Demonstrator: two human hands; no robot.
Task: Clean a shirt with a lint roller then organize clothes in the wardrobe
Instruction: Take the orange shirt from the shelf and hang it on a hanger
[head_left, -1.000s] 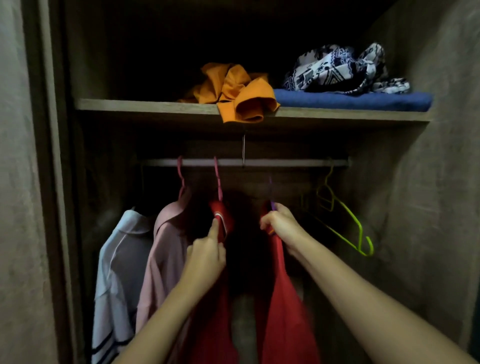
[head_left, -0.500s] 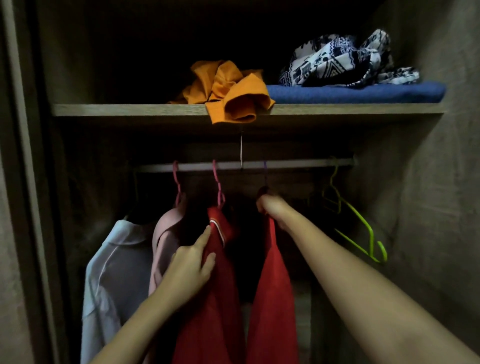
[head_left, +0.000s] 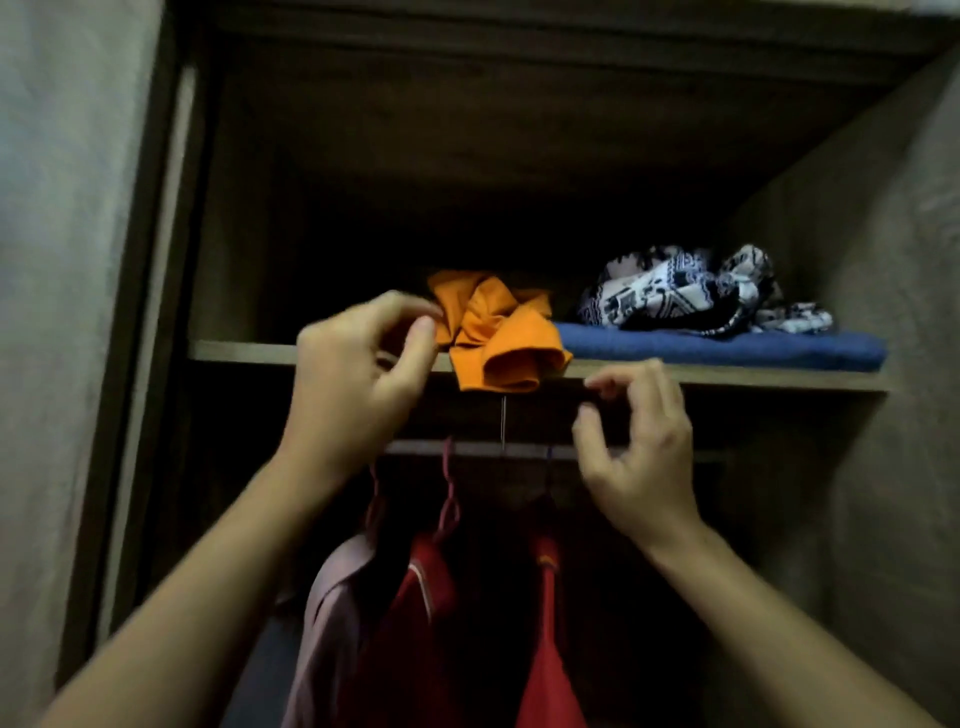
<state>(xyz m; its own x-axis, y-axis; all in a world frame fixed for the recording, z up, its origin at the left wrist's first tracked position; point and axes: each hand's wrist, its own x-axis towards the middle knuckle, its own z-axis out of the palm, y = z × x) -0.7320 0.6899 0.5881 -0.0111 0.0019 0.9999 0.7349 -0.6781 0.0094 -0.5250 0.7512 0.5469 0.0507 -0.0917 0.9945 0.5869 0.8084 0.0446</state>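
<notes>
A crumpled orange garment (head_left: 498, 332) lies on the wardrobe shelf (head_left: 239, 352) and droops over its front edge. My left hand (head_left: 358, 384) is raised just left of it, fingers apart, thumb and forefinger close to the cloth and holding nothing. My right hand (head_left: 636, 447) hovers below the shelf edge to the garment's right, fingers curled and apart, empty. Beneath, on the rail (head_left: 514, 450), hang a pink shirt (head_left: 332, 623) and two red garments (head_left: 415, 623) (head_left: 548, 649) on hangers.
A folded blue cloth (head_left: 727, 349) lies on the shelf's right half with a black-and-white patterned cloth (head_left: 691, 291) bunched on top. The wardrobe's side walls (head_left: 857, 467) close in left and right. The interior is dark.
Both hands have let go of the hanging red garments and risen to shelf height beside the orange garment. The view has tilted upward.
</notes>
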